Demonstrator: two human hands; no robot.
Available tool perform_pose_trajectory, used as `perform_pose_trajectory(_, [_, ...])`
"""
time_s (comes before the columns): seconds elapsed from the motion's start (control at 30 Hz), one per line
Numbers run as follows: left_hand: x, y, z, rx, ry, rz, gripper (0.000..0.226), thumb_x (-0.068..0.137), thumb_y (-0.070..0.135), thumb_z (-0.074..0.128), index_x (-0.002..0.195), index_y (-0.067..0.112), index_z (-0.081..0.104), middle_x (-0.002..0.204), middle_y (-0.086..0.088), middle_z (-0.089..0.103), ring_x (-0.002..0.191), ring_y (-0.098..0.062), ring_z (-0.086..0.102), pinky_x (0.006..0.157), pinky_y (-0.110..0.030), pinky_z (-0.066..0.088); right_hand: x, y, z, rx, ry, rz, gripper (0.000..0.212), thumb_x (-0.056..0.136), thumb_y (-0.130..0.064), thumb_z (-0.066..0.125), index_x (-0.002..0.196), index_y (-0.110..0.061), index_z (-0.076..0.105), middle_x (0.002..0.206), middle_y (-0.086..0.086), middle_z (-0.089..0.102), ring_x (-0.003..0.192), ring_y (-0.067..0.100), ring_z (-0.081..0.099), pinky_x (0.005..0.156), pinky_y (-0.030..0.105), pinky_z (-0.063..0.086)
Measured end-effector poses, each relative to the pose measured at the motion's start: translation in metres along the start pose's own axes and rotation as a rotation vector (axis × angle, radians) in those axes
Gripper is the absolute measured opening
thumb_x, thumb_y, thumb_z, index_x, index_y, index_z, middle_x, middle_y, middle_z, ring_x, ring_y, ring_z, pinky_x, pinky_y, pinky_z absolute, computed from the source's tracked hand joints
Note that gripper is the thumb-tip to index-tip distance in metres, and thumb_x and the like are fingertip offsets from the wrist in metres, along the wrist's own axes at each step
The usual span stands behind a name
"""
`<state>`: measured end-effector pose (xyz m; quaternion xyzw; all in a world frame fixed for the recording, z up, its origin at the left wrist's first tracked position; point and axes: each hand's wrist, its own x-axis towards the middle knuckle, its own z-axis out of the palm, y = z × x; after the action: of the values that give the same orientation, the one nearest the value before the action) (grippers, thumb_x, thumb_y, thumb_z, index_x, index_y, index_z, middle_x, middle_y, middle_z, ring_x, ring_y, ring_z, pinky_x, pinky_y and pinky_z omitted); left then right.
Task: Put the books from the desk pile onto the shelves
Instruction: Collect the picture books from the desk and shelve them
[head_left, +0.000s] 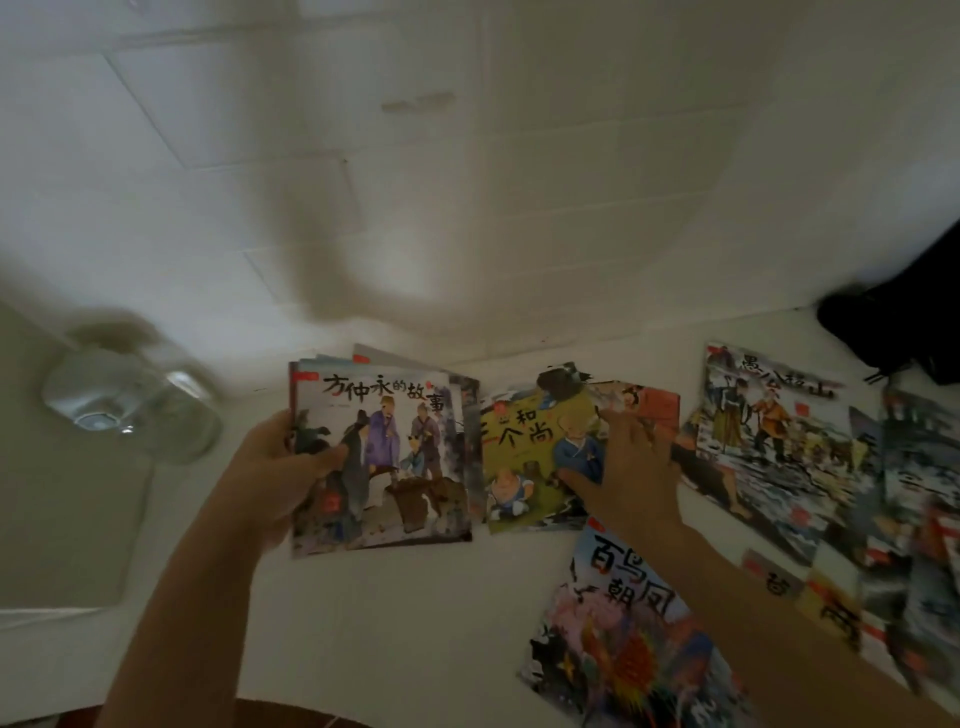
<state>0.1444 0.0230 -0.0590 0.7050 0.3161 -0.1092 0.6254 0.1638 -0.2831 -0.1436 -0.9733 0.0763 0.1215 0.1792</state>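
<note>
On the white tabletop (395, 623), the left hand (275, 467) grips a small stack of picture books (379, 457) by its left edge, while the right hand (631, 467), fingers spread, presses on a yellow-green book (524, 452) beside it; more books (769, 457) lie scattered to the right.

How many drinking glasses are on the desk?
1. The glass lies on its side at the far left of the desk, left of the left hand holding a stack of books. None seem hidden.

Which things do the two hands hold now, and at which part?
The left hand grips a small stack of picture books at its left edge, thumb on the top cover. The right hand holds nothing; its fingers rest on the yellow-green book.
</note>
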Motion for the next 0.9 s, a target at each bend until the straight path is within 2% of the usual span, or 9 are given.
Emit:
perform_pose_trajectory(0.13, [-0.016,0.017,-0.015,-0.231,-0.057,0.133,0.037,0.089,-0.014,0.049,0.107,0.016,0.061,0.099,-0.008,0.073,0.085,-0.025,0.071,0.061,-0.037,0.062,0.004,0.005,0.002,0.132,0.026,-0.054,0.066,0.090,-0.042,0.061,0.141,-0.007,0.036,0.139,0.017,0.046,0.132,0.037,0.038,0.112,0.050,0.027])
perform_pose_trajectory(0.3, [-0.013,0.002,0.038,-0.349,-0.189,0.087,0.031,0.082,-0.015,0.049,0.102,0.004,0.062,0.077,-0.004,0.075,0.064,-0.017,0.072,0.055,-0.028,0.059,0.018,0.024,-0.010,0.289,0.217,0.073,0.045,0.092,-0.026,0.060,0.126,0.001,0.047,0.116,0.023,0.056,0.106,0.039,0.053,0.090,0.044,0.044])
perform_pose_trajectory(0.37, [-0.001,-0.022,0.074,-0.274,-0.186,0.014,0.032,0.085,-0.018,0.051,0.105,0.004,0.062,0.085,-0.009,0.075,0.072,-0.023,0.072,0.063,-0.036,0.061,0.024,0.028,-0.016,0.297,0.188,0.089,0.036,0.095,-0.025,0.054,0.122,-0.002,0.046,0.107,0.022,0.058,0.094,0.037,0.055,0.079,0.041,0.048])
perform_pose_trajectory(0.43, [0.013,-0.048,0.101,-0.064,-0.074,0.000,0.028,0.085,-0.009,0.062,0.108,0.007,0.059,0.099,-0.011,0.070,0.092,-0.032,0.069,0.077,-0.045,0.059,0.029,0.030,-0.021,0.306,0.148,0.090,0.028,0.097,-0.024,0.049,0.118,-0.006,0.042,0.094,0.020,0.060,0.079,0.034,0.057,0.064,0.039,0.049])
perform_pose_trajectory(0.47, [0.018,-0.059,0.109,0.069,0.019,0.020,0.027,0.084,-0.004,0.067,0.106,0.008,0.057,0.101,-0.009,0.067,0.098,-0.033,0.066,0.080,-0.043,0.057,0.028,0.032,-0.022,0.256,0.128,0.070,0.027,0.099,-0.025,0.046,0.119,-0.008,0.039,0.090,0.019,0.060,0.076,0.033,0.057,0.060,0.037,0.047])
perform_pose_trajectory(0.53, [0.017,-0.071,0.118,0.288,0.168,0.105,0.035,0.080,0.007,0.075,0.107,0.011,0.053,0.105,-0.005,0.060,0.100,-0.027,0.061,0.082,-0.034,0.051,0.021,0.037,-0.017,0.063,0.116,0.003,0.029,0.101,-0.030,0.039,0.122,-0.010,0.036,0.096,0.021,0.063,0.091,0.038,0.058,0.071,0.041,0.050])
perform_pose_trajectory(0.63, [0.010,-0.076,0.134,0.416,0.190,0.205,0.063,0.073,0.020,0.082,0.125,0.008,0.048,0.117,-0.009,0.055,0.108,-0.027,0.055,0.094,-0.039,0.050,0.001,0.041,-0.003,-0.076,0.154,-0.064,0.035,0.102,-0.029,0.037,0.131,-0.010,0.042,0.127,0.021,0.055,0.121,0.043,0.048,0.097,0.054,0.043])
perform_pose_trajectory(0.77, [0.002,-0.056,0.163,0.328,0.122,0.223,0.052,0.079,0.013,0.076,0.124,0.011,0.050,0.115,-0.003,0.057,0.100,-0.015,0.055,0.079,-0.024,0.044,0.000,0.036,-0.002,0.277,0.182,-0.080,0.035,0.101,-0.033,0.031,0.127,-0.013,0.043,0.115,0.014,0.058,0.104,0.036,0.057,0.085,0.046,0.051])
perform_pose_trajectory(0.9, [0.007,-0.040,0.193,0.371,0.059,0.243,0.056,0.078,0.009,0.076,0.127,0.008,0.049,0.119,-0.010,0.061,0.109,-0.023,0.057,0.079,-0.022,0.040,0.015,0.041,-0.030,0.505,0.176,0.063,0.061,0.093,-0.026,0.062,0.143,-0.009,0.032,0.122,0.012,0.054,0.107,0.026,0.055,0.089,0.034,0.047])
